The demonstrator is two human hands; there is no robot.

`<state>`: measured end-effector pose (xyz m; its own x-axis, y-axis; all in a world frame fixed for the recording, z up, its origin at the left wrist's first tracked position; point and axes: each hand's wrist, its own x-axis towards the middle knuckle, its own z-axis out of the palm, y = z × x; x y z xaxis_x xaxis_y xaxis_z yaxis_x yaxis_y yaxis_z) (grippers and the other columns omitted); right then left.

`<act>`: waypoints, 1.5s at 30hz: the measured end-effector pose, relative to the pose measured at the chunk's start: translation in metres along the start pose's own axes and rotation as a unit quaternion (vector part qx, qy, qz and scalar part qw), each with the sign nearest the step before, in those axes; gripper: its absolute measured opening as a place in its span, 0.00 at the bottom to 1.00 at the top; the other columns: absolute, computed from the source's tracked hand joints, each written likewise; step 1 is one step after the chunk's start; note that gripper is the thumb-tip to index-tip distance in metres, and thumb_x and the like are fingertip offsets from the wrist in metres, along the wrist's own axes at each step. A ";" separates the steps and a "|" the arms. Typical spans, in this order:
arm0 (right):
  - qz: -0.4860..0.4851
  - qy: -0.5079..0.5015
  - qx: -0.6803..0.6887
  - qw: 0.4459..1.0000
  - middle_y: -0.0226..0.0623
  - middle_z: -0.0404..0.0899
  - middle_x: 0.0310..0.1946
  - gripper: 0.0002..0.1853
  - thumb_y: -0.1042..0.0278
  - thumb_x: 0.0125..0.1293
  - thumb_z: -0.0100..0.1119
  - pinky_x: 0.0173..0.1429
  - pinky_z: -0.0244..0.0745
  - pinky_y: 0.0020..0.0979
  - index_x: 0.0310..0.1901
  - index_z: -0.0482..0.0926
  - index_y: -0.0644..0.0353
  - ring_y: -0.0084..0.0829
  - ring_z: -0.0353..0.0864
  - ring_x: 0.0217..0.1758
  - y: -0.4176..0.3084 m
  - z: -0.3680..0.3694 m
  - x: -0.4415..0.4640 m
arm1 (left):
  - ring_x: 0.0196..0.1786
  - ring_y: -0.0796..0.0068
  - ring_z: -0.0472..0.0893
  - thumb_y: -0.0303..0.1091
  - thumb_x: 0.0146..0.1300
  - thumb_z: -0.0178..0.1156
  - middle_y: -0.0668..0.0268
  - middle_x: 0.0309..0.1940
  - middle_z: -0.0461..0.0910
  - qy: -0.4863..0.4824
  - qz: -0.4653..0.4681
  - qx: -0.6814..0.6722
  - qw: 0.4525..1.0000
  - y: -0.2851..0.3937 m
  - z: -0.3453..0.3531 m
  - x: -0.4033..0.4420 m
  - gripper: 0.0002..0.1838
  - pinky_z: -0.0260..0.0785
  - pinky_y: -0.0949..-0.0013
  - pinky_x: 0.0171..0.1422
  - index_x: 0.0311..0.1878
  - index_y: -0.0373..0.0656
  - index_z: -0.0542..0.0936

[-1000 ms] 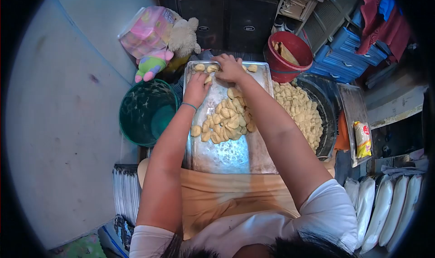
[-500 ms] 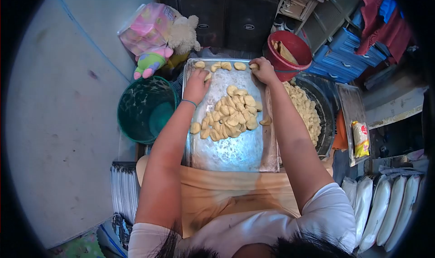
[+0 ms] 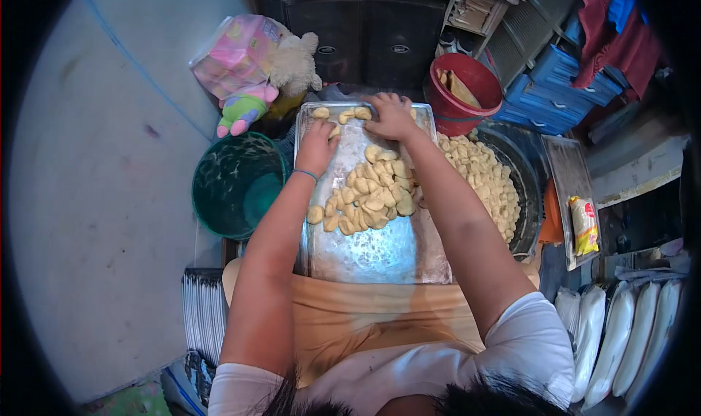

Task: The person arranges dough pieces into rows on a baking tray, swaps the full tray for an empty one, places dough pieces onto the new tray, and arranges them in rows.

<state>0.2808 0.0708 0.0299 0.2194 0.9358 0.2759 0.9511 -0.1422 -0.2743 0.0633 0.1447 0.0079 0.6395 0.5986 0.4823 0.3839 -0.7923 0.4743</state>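
Note:
A metal baking tray (image 3: 365,259) lies across my lap with a heap of dough pieces (image 3: 365,197) in its middle. Along its far edge runs a row of more pieces, among them a rounded one (image 3: 321,113) at the left corner and one (image 3: 414,114) at the right. My left hand (image 3: 318,146) is over the tray's left side, its fingers curled round a piece of dough (image 3: 334,132). My right hand (image 3: 392,117) rests over the far row, fingers spread, covering the spot between the middle and right pieces; what lies under it is hidden.
Left of the tray stands a green bucket (image 3: 204,190). At the right are a wide dark basin (image 3: 529,197) full of dough pieces (image 3: 485,179) and a red bucket (image 3: 453,117). Stuffed toys (image 3: 296,62) sit at the back left, blue drawers (image 3: 544,102) at the back right.
My right hand has moved left along the far row, leaving the rightmost dough piece on the tray. My left hand stays near the left side with its piece.

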 end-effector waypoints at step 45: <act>0.008 -0.097 0.205 0.974 0.47 0.83 0.42 0.17 0.77 0.48 0.63 0.50 0.77 0.39 0.43 0.84 0.58 0.45 0.83 0.46 -0.021 -0.004 -0.028 | 0.62 0.61 0.69 0.42 0.54 0.63 0.61 0.49 0.76 -0.067 0.137 0.089 0.984 0.016 -0.004 0.004 0.17 0.57 0.51 0.65 0.45 0.45 0.82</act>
<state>0.2557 0.0465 0.0312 0.1499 0.9836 0.1001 0.7721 -0.0532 -0.6333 0.0695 0.1350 0.0199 0.8133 0.3476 0.4665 0.2870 -0.9373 0.1980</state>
